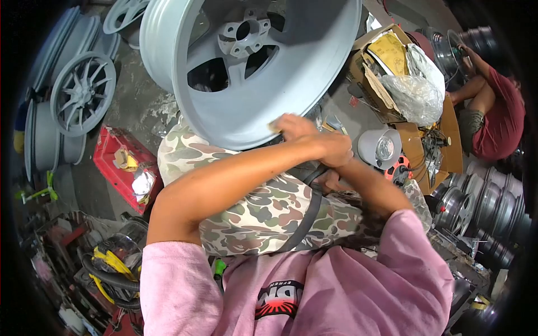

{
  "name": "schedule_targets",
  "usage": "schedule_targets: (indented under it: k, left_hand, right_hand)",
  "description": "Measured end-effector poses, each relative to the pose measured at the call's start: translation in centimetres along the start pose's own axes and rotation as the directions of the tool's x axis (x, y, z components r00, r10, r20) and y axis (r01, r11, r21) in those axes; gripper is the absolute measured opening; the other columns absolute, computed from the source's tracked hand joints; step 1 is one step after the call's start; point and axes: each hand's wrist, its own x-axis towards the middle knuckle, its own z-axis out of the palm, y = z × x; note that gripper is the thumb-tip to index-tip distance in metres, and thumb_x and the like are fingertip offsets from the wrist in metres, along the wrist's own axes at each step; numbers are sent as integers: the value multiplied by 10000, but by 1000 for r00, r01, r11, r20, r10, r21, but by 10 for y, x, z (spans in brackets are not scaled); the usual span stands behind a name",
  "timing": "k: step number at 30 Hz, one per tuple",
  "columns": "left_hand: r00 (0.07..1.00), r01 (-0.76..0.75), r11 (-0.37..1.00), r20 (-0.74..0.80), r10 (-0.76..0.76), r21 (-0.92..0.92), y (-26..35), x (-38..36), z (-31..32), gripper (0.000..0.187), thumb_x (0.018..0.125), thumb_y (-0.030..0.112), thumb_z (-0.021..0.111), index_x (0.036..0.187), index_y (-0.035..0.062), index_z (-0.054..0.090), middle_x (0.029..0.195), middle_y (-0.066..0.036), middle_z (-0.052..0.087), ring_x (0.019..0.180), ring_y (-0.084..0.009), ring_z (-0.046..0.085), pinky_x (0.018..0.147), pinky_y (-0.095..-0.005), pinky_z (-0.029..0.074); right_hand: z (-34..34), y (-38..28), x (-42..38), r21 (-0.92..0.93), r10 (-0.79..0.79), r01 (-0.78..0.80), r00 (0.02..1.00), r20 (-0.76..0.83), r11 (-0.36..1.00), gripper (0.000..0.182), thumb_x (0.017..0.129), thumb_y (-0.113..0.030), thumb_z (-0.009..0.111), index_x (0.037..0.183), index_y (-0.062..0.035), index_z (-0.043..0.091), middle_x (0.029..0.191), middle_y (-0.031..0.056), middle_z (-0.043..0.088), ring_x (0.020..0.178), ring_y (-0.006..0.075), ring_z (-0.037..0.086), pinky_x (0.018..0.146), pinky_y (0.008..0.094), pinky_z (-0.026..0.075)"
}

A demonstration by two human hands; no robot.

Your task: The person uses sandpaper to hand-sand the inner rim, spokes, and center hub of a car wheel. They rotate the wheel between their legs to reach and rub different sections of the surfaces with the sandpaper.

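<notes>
A large grey-coated wheel rim stands tilted in front of me, its lower edge by my camouflage-covered legs. My right hand, slightly blurred, is closed on a small tan piece of sandpaper at the rim's lower lip. My forearms cross, the left one on top. My left hand is curled over my right wrist; its fingers are mostly hidden, so what they grip cannot be made out. A black strap or hose runs down across my legs, just below the hands.
On the left are a red open case and several grey rims. A cardboard box with plastic bags and a grey can stand right. Beyond, a person in a maroon shirt crouches near stacked rims.
</notes>
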Motion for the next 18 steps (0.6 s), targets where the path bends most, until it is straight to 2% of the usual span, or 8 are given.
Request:
schedule_targets:
  k: [5,6,8,10,12,14,17,18]
  left_hand:
    - [998,-42,963,65,26,268,29,-31,-20,372,1000,278,544,918,-45,709,885,-244,721,890,-475,687,841,-508,540]
    - [997,-40,964,67,24,263,40,-46,-31,372,1000,278,544,918,-45,709,885,-244,721,890,-475,687,841,-508,540]
    - [1000,-25,984,-7,26,175,61,-81,-58,272,988,213,579,936,-22,705,883,-237,702,893,-463,677,822,-503,535]
    - [948,-17,998,-316,35,58,71,-122,-76,185,977,160,608,959,-7,684,893,-230,679,887,-445,665,810,-506,522]
    - [740,-110,994,-667,87,7,76,-164,-92,153,971,131,650,1025,-8,684,936,-180,696,854,-351,691,797,-406,536]
    - [541,234,972,-828,-147,-20,80,-218,-95,169,1003,131,630,1023,-25,691,959,-116,707,875,-188,682,780,-307,514]
    - [119,261,921,-937,-329,-291,40,-274,-66,276,1076,175,530,1048,-57,677,981,-92,696,935,-175,653,858,-293,493]
    - [49,310,902,-943,-329,-299,23,-282,-54,317,1098,198,495,1070,-65,670,1013,-98,688,974,-187,642,899,-306,485]
  right_hand:
    - [-120,98,25,-807,9,184,974,228,562,200,913,-136,575,1067,-88,693,1121,85,663,1080,275,624,1060,434,433]
    - [-129,93,38,-827,153,159,947,281,539,205,933,-146,558,1079,-88,688,1139,89,653,1117,284,600,1053,450,442]
    - [-92,110,18,-781,-54,151,987,149,605,262,894,-160,594,1128,-69,669,1216,88,642,1171,269,583,1055,437,454]
    - [-43,52,16,-478,183,-81,968,171,875,293,875,-167,615,1130,-34,667,1166,130,667,1079,319,623,969,449,505]
    - [-20,-37,14,255,-44,130,947,-318,958,314,844,-113,631,1142,-26,677,1069,148,679,983,352,648,884,457,539]
    - [-13,-68,18,234,118,-107,993,-30,966,314,830,-36,617,1134,-42,694,1040,153,675,971,350,659,858,448,554]
    - [-15,28,-17,-289,-176,148,982,-73,946,297,881,-85,635,1167,-54,708,1109,162,678,1039,337,664,944,427,556]
    - [-29,70,-26,-226,115,-114,993,-5,967,447,827,-9,660,1266,-79,697,1250,162,672,1211,349,622,1075,466,494]
